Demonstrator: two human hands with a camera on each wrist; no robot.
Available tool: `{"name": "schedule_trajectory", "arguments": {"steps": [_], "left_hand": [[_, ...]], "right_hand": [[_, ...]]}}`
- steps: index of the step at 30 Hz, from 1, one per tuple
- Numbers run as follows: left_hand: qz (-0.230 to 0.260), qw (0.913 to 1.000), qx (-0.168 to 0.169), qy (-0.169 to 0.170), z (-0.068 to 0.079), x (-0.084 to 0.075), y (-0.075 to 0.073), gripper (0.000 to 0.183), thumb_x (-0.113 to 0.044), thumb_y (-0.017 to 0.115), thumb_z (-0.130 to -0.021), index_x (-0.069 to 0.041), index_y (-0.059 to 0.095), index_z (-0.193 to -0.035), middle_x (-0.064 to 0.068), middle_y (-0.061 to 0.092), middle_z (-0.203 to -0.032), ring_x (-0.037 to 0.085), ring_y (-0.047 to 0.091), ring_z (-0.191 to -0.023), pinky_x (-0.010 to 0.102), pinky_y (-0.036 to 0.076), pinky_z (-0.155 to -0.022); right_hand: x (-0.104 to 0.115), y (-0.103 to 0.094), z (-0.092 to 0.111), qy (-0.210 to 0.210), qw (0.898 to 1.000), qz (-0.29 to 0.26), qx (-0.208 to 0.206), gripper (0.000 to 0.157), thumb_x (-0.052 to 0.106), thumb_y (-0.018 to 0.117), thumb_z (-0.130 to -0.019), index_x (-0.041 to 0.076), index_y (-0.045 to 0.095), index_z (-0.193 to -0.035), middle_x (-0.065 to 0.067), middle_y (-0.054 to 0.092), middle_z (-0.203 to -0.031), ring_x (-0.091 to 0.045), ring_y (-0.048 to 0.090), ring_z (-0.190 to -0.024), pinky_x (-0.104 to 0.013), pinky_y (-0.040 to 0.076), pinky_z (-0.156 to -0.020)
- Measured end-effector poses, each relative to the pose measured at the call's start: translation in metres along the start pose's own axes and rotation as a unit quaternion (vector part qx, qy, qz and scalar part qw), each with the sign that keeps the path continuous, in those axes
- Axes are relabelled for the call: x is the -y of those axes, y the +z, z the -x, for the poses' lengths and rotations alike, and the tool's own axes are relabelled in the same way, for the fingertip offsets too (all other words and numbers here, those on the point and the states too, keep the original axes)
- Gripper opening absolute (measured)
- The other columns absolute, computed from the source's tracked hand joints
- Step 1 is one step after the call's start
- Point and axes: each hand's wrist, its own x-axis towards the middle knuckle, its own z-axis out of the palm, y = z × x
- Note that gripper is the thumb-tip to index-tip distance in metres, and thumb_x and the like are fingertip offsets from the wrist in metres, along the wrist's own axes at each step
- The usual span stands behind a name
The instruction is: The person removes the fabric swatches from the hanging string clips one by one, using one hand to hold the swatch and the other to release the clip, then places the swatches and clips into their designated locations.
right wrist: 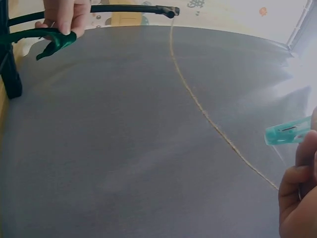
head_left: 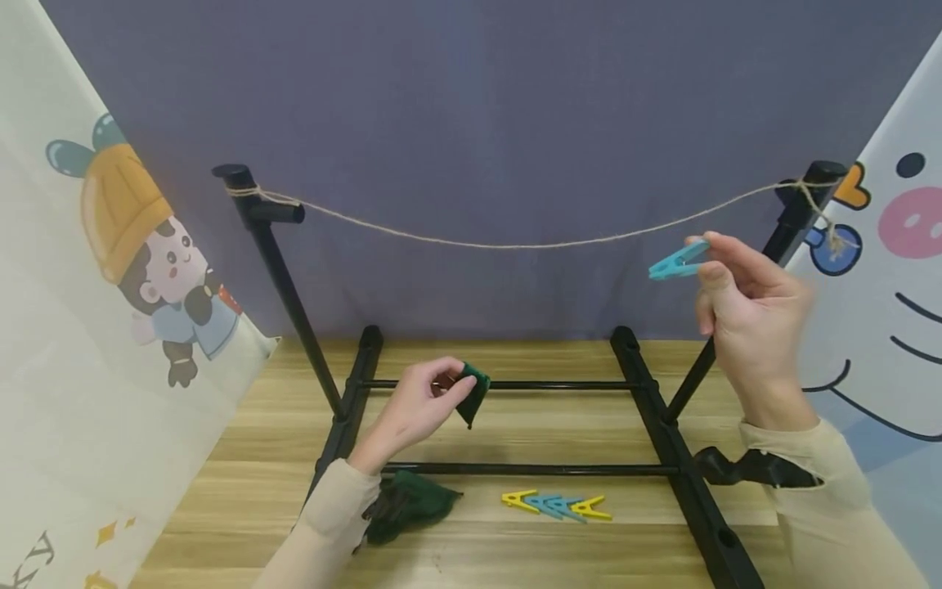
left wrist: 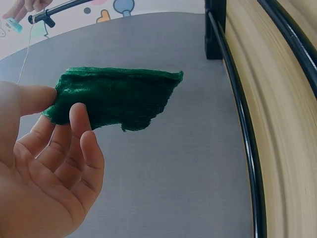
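Note:
Between thumb and fingers my left hand (head_left: 412, 409) pinches a small dark green cloth (head_left: 474, 397), which hangs below the rope. The left wrist view shows that cloth (left wrist: 114, 96) as a velvety piece held by one end, its other end loose. My right hand (head_left: 758, 319) pinches a light blue clothespin (head_left: 677, 262) by its handles, near the right post. The clothespin (right wrist: 287, 133) points toward the twine rope (head_left: 515, 245) but is apart from it. The rope sags between two black posts, with nothing hanging on it.
A black rack frame (head_left: 545, 469) stands on the wood-grain surface (head_left: 559, 552). Several yellow and blue clothespins (head_left: 555, 505) lie in a row at the front. Another dark green cloth (head_left: 419, 503) lies near the left forearm. A grey-blue backdrop (head_left: 500, 123) rises behind the rack.

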Motion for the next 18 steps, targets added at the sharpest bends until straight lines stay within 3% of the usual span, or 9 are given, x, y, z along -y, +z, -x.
{"name": "schedule_trajectory", "arguments": {"steps": [8, 18], "left_hand": [[-0.013, 0.9999, -0.003, 0.003, 0.005, 0.005, 0.000, 0.012, -0.026, 0.068, -0.106, -0.018, 0.077, -0.107, -0.002, 0.076, -0.097, 0.012, 0.067, -0.082, 0.027, 0.055, -0.072], [-0.031, 0.9994, -0.012, 0.009, 0.013, 0.011, -0.001, 0.010, -0.023, 0.069, -0.105, -0.017, 0.077, -0.104, -0.004, 0.076, -0.095, 0.009, 0.066, -0.084, 0.028, 0.057, -0.073]], "right_hand": [[-0.007, -0.007, 0.018, 0.026, 0.996, 0.075, 0.027, 0.029, -0.011, 0.071, -0.095, -0.016, 0.070, -0.124, -0.009, 0.082, -0.112, -0.011, 0.045, -0.043, -0.019, 0.036, -0.045], [-0.013, -0.017, 0.035, 0.022, 0.994, 0.102, 0.036, 0.029, -0.012, 0.073, -0.094, -0.018, 0.069, -0.122, -0.004, 0.078, -0.107, -0.012, 0.043, -0.047, -0.021, 0.034, -0.048]]}}
